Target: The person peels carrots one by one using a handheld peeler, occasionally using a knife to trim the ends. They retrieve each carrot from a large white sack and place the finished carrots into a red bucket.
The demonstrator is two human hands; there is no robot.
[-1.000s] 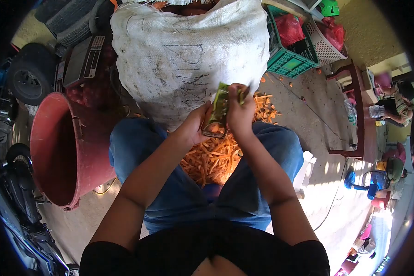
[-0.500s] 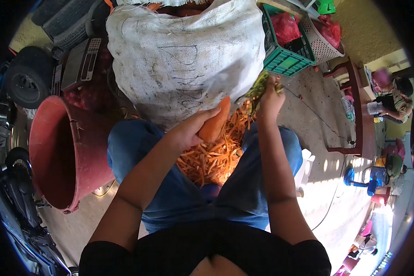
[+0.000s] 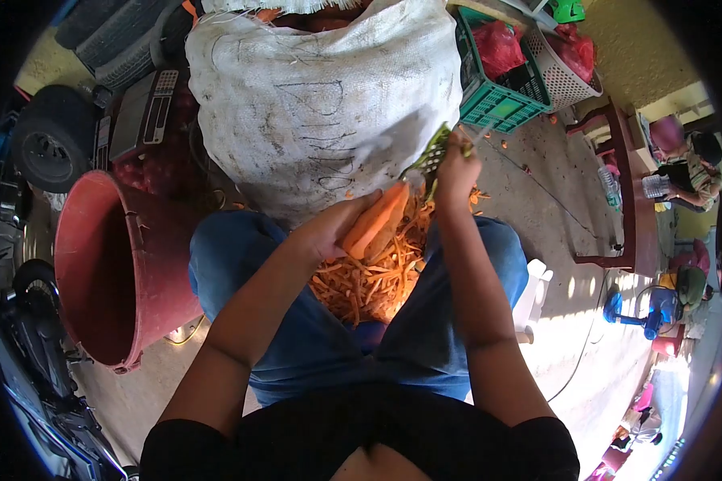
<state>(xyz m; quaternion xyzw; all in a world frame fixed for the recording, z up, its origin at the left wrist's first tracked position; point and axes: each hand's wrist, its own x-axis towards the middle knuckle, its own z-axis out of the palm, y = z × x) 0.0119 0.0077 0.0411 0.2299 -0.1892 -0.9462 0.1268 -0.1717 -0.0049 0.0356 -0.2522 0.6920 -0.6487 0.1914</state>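
My left hand [image 3: 329, 227] is wrapped round the thick end of a large carrot [image 3: 379, 221], its tip tilted up and away from me. One side of the carrot is bright orange and smooth; the other keeps a duller skin. In my right hand [image 3: 460, 175] is a green peeler [image 3: 436, 152] with a perforated body, held just beyond the carrot's tip and slightly to the right. Below, between my knees, lies a heap of orange carrot peelings [image 3: 367, 280].
A big white woven sack [image 3: 321, 112] stands in front, with orange produce at its mouth. On the left are a red tub [image 3: 164, 264] and a scale [image 3: 140, 116]. A green crate [image 3: 497, 108] and white basket [image 3: 565, 72] stand front right. A person [image 3: 690, 172] sits far right.
My right hand has come left and a little nearer with the peeler, toward the carrot's tip. The carrot has turned in my left hand, and its tip now sits lower.
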